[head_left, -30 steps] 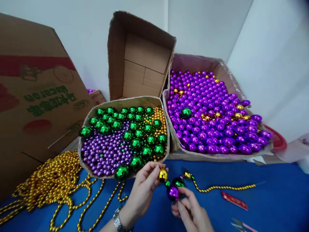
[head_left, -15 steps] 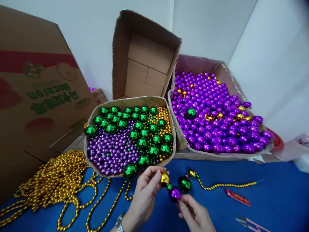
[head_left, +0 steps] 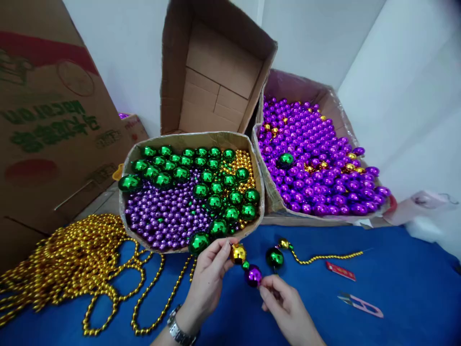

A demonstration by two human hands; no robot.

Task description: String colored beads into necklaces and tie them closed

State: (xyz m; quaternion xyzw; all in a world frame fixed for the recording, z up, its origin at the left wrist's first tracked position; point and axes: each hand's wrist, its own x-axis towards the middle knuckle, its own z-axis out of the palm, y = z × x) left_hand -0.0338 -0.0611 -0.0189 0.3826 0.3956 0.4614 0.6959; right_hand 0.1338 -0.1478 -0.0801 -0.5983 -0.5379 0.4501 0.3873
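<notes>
Pinching the gold ball [head_left: 238,253] at its far side with the left hand [head_left: 212,269], and the near end of the purple ball [head_left: 253,276] with the right hand [head_left: 284,300]; exact contact hidden by fingertips. Best to grip lightly and evenly, so as not to scuff the shine. Held over the blue desk [head_left: 309,322], near the bead box [head_left: 201,141]: mirror-bright, round, with a small green bead [head_left: 246,265] between.

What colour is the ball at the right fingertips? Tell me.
Purple; the ball shows best in the head view.
</notes>
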